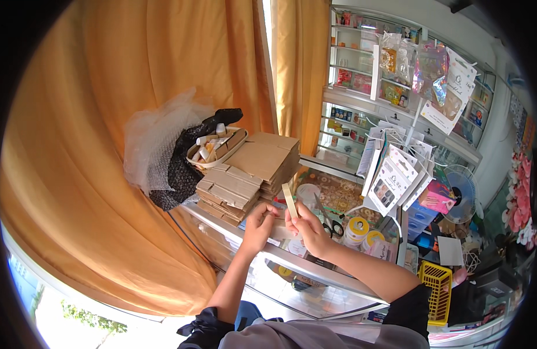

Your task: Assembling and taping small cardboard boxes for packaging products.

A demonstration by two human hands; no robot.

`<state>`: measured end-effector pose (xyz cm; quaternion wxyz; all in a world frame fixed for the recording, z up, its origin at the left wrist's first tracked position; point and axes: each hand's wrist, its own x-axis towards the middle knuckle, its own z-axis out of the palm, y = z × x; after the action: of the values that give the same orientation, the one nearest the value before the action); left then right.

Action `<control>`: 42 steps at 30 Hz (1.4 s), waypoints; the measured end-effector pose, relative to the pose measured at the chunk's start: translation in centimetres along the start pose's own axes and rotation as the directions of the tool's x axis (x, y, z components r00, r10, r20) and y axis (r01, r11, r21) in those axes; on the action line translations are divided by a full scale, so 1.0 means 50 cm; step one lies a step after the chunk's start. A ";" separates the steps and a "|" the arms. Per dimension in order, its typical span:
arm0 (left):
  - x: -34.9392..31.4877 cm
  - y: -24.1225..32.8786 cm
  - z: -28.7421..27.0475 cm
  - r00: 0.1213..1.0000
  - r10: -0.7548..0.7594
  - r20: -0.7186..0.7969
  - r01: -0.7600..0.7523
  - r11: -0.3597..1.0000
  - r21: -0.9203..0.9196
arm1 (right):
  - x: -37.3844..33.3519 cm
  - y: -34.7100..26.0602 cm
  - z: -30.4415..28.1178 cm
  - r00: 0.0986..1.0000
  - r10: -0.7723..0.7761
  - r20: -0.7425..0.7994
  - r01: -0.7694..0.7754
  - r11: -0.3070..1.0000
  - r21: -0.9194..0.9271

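Observation:
My right hand (308,231) is closed around a narrow, flat, tan strip (289,199), which sticks up above the fingers; whether it is wood or card I cannot tell. Close beside it, my left hand (258,228) has its fingers curled and pressed together, and what they hold, if anything, is hidden. Both hands are over the front edge of a glass counter (324,260). Just beyond the left hand lie stacks of folded brown cardboard (231,185), with a taller cardboard pile (265,152) behind. Scissors with black handles (333,227) rest on the counter right of my right hand.
A basket of small bottles (217,150) stands by black bubble wrap (174,168) and clear bubble wrap (158,131). Yellow-lidded jars (357,228) sit right of the scissors. A rack of hanging packets (390,177), a fan (461,192) and a yellow basket (436,294) are at right.

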<state>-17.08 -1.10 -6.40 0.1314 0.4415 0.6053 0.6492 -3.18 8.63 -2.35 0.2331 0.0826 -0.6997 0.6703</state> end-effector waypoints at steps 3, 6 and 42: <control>0.000 -0.001 -0.001 1.000 -0.024 0.013 0.024 1.000 -0.009 | -0.002 -0.004 -0.002 1.000 0.017 0.005 -0.018 1.000 0.016; 0.002 -0.007 0.000 0.999 -0.024 0.021 0.024 1.000 -0.013 | -0.004 -0.004 -0.001 0.999 0.032 -0.032 -0.033 0.999 -0.003; 0.000 0.009 0.004 1.000 -0.017 -0.006 0.016 0.998 -0.054 | -0.008 0.006 -0.002 1.000 0.006 0.007 -0.005 0.992 -0.127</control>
<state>-16.76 -1.10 -6.00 0.1467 0.4309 0.5917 0.6654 -2.95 8.65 -2.80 0.2333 0.0683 -0.7421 0.6246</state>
